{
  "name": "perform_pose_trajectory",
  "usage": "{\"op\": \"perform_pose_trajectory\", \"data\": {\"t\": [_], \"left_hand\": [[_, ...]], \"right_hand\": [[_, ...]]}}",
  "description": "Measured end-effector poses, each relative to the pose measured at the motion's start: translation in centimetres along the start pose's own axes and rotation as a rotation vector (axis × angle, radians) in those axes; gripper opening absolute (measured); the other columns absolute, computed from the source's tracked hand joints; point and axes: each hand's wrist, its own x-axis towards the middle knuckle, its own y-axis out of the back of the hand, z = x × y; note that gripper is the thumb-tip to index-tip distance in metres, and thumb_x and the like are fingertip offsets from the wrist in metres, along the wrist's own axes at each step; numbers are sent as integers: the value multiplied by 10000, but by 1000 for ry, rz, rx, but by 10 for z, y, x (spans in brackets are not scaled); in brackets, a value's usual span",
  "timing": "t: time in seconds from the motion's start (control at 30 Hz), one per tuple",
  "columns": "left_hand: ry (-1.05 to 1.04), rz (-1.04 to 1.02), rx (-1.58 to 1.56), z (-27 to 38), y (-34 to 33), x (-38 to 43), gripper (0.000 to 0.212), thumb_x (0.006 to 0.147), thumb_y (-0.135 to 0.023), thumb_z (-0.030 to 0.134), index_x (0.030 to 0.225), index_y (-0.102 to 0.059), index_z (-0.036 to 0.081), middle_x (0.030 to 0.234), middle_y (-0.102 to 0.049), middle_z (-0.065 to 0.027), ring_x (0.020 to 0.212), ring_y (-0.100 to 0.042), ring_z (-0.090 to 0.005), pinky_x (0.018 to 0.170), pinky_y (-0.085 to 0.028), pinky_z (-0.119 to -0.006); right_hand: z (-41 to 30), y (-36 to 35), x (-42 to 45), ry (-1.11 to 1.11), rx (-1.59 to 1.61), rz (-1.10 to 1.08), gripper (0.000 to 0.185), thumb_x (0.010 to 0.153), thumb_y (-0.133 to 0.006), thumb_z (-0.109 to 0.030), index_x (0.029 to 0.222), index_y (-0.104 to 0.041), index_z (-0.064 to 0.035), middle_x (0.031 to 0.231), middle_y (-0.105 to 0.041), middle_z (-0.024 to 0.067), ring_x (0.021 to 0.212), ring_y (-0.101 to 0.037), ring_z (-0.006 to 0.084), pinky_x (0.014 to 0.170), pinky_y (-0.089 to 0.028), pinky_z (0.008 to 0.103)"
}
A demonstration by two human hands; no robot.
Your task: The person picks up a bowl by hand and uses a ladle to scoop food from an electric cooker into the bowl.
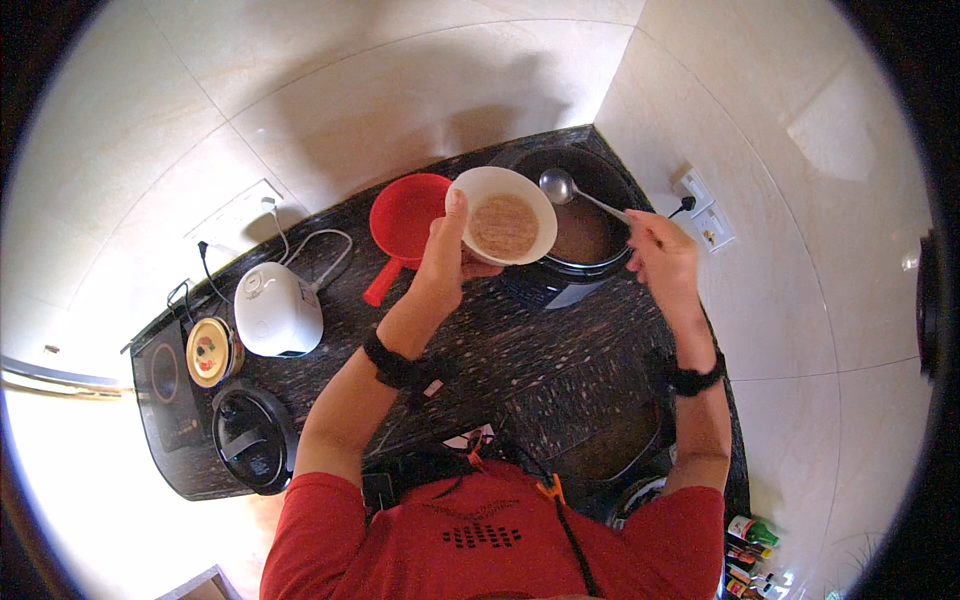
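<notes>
My left hand (442, 262) grips a white bowl (541, 202) by its left side, the thumb on the rim. Inside the bowl is a brownish, soupy food (504, 225). My right hand (664, 251) holds a metal ladle (556, 185) by its handle. The ladle's head is over the open electric cooker (529, 289), to the right of the bowl; whether any food is in it I cannot tell. Brown liquid (581, 229) shows inside the cooker's dark pot. Behind the bowl and left hand lies a red plastic scoop (409, 214), partly covered.
On the dark speckled counter (450, 337) stand a white appliance (277, 311) with cords, a round patterned tin (208, 351), a black cooker lid (253, 439) and an induction hob (166, 382). Wall sockets (705, 206) sit at right. Several bottles (752, 531) stand at lower right.
</notes>
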Motion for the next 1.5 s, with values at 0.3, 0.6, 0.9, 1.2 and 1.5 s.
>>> {"op": "perform_pose_trajectory", "data": {"t": [0.3,0.6,0.9,1.2,1.5], "left_hand": [[-46,116,20,6,21,-18,774,892,-331,700,1247,-535,44,1006,-679,-97,812,-684,-187,634,-573,-312],[1,45,20,6,33,-30,658,938,-302,637,1364,-416,148,1201,-613,-56,1019,-638,-193,715,-569,-341],[-12,51,-12,-6,13,-29,735,899,-353,679,1230,-545,52,1018,-672,-95,834,-678,-183,650,-576,-317],[32,70,-2,-13,-11,-3,744,902,-386,654,1203,-541,-9,1004,-668,-133,832,-682,-203,647,-590,-317],[8,46,-45,-13,-19,0,739,919,-351,645,1203,-541,-11,1009,-668,-135,834,-687,-202,621,-592,-320]], "right_hand": [[95,-67,53,257,-369,-145,232,917,-501,-148,887,-663,16,819,-664,174,750,-650,329,689,-528,412],[92,-50,61,-407,544,-113,194,843,-629,-116,848,-658,76,697,-646,117,561,-602,151,481,-489,256],[59,3,56,-445,660,-1,199,844,-647,-91,926,-640,91,673,-590,69,543,-524,120,473,-410,229],[-35,38,0,-199,307,-16,206,889,-622,-119,1041,-661,13,727,-602,57,542,-555,81,440,-430,201],[-24,25,-40,255,77,-9,215,919,-543,-5,1095,-660,-40,770,-578,37,546,-564,73,452,-454,201]]}}
